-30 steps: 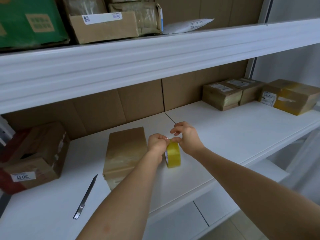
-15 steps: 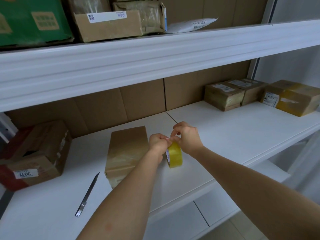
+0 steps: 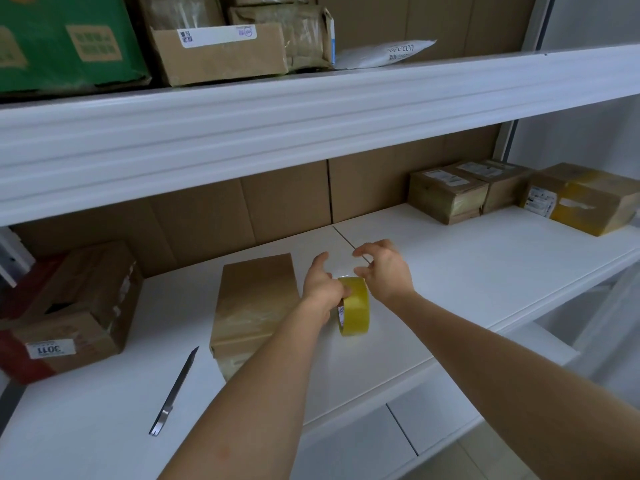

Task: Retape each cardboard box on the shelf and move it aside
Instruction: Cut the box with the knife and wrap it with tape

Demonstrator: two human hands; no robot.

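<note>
The step in hand looks like freeing the end of the tape before a strip is laid on the box. The left hand (image 3: 323, 284) grips the yellow tape roll (image 3: 354, 306), which stands on edge, seemingly on the white shelf (image 3: 467, 268), fingers curled over its top rim. The right hand (image 3: 382, 270) sits just right of the roll, fingers and thumb loosely bent above it as if pinching or drawing a clear tape end. A faint glint shows between the two hands, but whether tape is actually caught in those fingertips I cannot tell.

The cardboard box (image 3: 256, 306) to be retaped lies flat just left of the roll, its long side running near to far, partly hidden by the left forearm. A utility knife (image 3: 175, 389) lies on the shelf near and left of it. A battered box (image 3: 72, 306) sits at far left, and three more boxes (image 3: 446, 192) are grouped at far right.

Next, probably: pull out a length, carry the roll left over the box, press the end on its seam, and reach for the knife to cut.
</note>
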